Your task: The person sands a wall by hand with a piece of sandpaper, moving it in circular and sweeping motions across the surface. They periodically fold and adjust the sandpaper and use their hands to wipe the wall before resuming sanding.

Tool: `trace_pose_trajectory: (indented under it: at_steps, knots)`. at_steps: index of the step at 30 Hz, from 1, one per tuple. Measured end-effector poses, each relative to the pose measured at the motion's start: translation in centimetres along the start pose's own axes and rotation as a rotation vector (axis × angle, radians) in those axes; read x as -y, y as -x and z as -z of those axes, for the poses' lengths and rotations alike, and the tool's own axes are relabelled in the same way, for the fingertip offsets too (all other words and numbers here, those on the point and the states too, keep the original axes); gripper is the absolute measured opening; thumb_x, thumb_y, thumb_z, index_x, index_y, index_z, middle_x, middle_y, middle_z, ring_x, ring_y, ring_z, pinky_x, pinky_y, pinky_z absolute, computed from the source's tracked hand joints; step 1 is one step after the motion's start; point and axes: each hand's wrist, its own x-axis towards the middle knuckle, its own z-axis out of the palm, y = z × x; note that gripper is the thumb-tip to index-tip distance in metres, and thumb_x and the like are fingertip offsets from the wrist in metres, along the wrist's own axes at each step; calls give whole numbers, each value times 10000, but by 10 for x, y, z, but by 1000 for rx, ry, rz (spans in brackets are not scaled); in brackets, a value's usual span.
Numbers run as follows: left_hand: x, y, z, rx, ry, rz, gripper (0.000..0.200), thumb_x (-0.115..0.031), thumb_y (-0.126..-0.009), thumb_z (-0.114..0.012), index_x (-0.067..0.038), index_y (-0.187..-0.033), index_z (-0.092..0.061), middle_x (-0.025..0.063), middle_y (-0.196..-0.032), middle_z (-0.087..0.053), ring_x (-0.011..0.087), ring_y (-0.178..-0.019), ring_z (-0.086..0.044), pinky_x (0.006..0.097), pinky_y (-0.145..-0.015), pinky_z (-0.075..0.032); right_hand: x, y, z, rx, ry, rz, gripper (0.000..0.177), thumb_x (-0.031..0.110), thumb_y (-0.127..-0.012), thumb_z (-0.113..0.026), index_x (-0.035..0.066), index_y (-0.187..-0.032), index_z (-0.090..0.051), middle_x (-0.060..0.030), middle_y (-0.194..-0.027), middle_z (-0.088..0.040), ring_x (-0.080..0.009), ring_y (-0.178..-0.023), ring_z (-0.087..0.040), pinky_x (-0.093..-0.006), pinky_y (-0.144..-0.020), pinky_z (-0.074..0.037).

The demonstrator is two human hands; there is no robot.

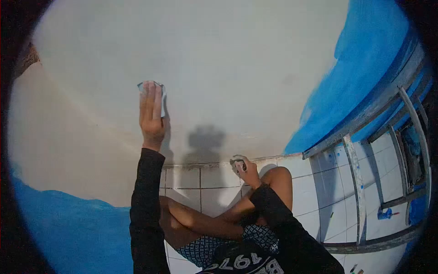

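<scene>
My left hand [152, 109] reaches up, its fingers straight and together, pressing a folded piece of sandpaper [163, 108] flat against the pale wall [237, 59]. The piece is whitish with a grey corner, and most of it is hidden under my fingers. Lower and to the right, my right hand [247, 171] is curled round a crumpled grey-and-white wad [237, 162], whose kind I cannot make out. That hand is near the foot of the wall, close to my raised knee.
Blue paint [360, 59] covers the wall at right, with another blue area [68, 228] at lower left. A paint-spotted ladder [355, 182] lies to the right above white floor tiles [301, 192]. A small blue-stained brush-like item [387, 213] is beyond its rungs. My crossed legs [205, 223] occupy the floor below.
</scene>
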Motion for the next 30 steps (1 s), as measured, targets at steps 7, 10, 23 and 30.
trace_pose_trajectory:
  at_steps: [7,10,23,30]
  knots:
    - [-12,14,-9,155,56,-69,542,28,-851,-562,-23,-1388,-507,174,-1447,-500,344,-1372,-444,461,-1139,-377,-26,0,-12,128,150,14,341,244,-945,-619,-18,-1163,-627,-210,-799,-681,-283,-616,-652,-376,-633,-523]
    - [3,2,4,-113,-47,151,594,100,-781,-520,-5,-1366,-527,190,-1436,-507,339,-1360,-462,459,-1138,-379,-30,1,-15,14,112,65,237,241,-937,-647,36,-1055,-664,-160,-677,-640,-224,-563,-635,-339,-558,-486]
    - [4,13,-4,-195,-87,233,573,108,-821,-507,-1,-1384,-513,195,-1486,-447,324,-1379,-440,493,-1147,-352,-23,5,-14,127,145,63,180,143,-881,-665,20,-1013,-671,-189,-753,-668,-317,-656,-675,-374,-621,-517]
    - [17,20,5,98,23,37,570,63,-822,-505,11,-1390,-499,210,-1481,-448,351,-1393,-417,498,-1148,-344,-44,5,-22,156,136,129,190,154,-882,-659,21,-1017,-682,-210,-807,-677,-339,-666,-673,-383,-619,-515]
